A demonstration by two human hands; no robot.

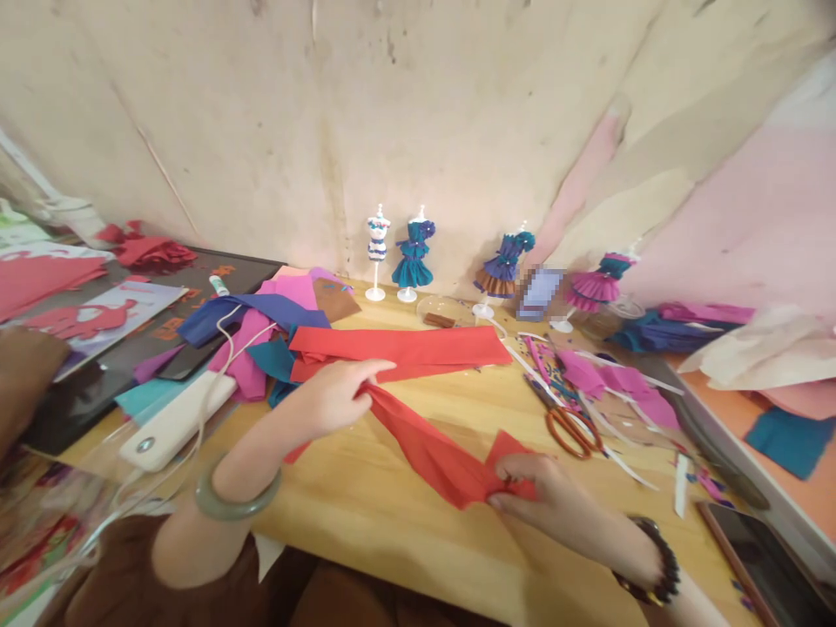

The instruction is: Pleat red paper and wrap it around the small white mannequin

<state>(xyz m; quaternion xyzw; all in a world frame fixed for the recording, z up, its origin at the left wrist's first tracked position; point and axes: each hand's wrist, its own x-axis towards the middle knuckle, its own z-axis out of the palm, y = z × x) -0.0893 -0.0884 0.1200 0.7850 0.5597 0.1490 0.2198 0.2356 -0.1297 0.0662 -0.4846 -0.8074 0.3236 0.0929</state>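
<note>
Left hand (pixel 334 399) pinches one end of a long red matte strip (pixel 424 442), thumb against fingers; right hand (pixel 532 486) grips its other end, fingers curled over it. Strip is thin and limp, paper or cloth, can't tell which; gathered narrow at left, wider and creased toward right, slanting between both hands above a pale wood-grain table (pixel 366 540). Smooth grey-green ring bangle (pixel 236 498) on left wrist, dark round-bead bracelet (pixel 657 562) on right.

Just beyond left hand: flat, folded red band (pixel 411 348) lying lengthwise on the table, edges straight. Left of it, a crumpled heap: matte violet-blue sheet (pixel 254 315), pink and teal pieces, partly overlapping. Near it, glossy white oblong plastic block (pixel 176 425) with cables.

Right of the strip: scissors with orange-brown loop handles (pixel 573 433), among pink scraps (pixel 604 383) and narrow white strips. Dark-screened flat rectangular phone (pixel 761 557) at lower right.

Back, by stained plaster wall (pixel 418 122): white miniature dress form (pixel 376 252) in scant trim, plus three more forms wearing pleated, ruffled dresses: teal (pixel 413 261), violet-brown (pixel 502 268), pink-teal (pixel 597 283).
</note>
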